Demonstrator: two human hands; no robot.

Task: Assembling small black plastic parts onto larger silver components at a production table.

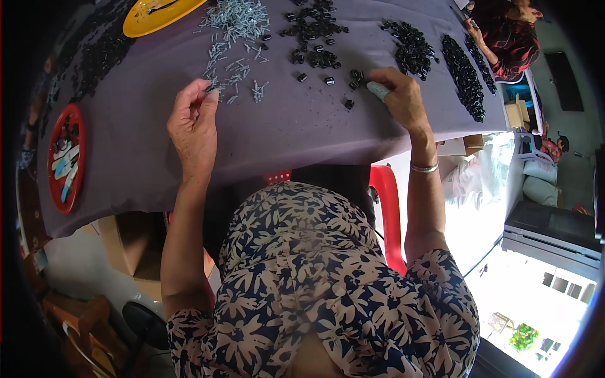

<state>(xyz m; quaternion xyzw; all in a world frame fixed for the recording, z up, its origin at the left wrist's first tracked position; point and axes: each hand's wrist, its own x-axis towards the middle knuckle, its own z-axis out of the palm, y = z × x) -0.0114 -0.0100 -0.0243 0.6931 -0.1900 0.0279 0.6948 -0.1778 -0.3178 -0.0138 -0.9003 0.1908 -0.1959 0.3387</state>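
My left hand (194, 123) is raised over the left part of the cloth, thumb and forefinger pinched on a small dark piece (210, 89). Right beside those fingertips lie loose silver screws (236, 74), with a larger heap of screws (236, 20) farther away. My right hand (406, 99) is curled at the middle right, a grey-green cover (379, 91) on its thumb. Its fingertips are at a few small black cylindrical parts (357, 77); whether they hold one is hidden. A single black part (348, 104) lies just nearer to me.
Piles of black parts (315, 28) lie beyond, with more heaps (463, 79) to the right. A red tray (67, 157) with tools sits at the left, a yellow plate (161, 19) at the far left. Another person's arm (484, 45) rests at the far right corner.
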